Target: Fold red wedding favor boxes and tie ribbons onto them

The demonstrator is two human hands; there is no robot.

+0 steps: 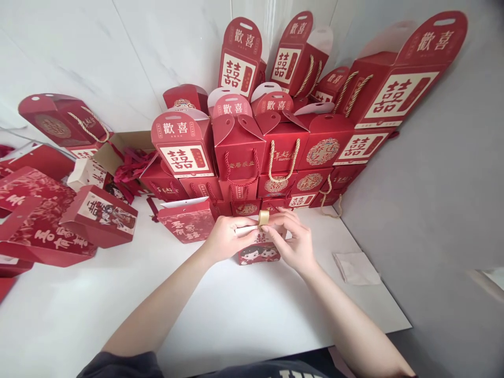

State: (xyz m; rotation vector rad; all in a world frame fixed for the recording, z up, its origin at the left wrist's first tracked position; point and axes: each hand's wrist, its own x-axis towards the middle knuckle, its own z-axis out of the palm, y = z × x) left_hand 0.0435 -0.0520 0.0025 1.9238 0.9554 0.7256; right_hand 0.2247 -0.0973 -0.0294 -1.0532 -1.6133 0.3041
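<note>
A small red gift box (pixel 259 253) with a cartoon couple printed on its front stands on the white table (pixel 220 310), right before me. My left hand (pixel 226 237) grips its top left edge with curled fingers. My right hand (pixel 293 239) pinches a short gold ribbon (pixel 263 217) that stands up in a loop above the box's top. Both hands meet over the box lid, which they partly hide.
A tall stack of red wedding gift boxes (pixel 275 142) with rope handles rises against the wall behind. More red boxes (pixel 98 215) lie tipped over at left. A folded white paper (pixel 356 268) rests near the table's right edge beside the grey wall.
</note>
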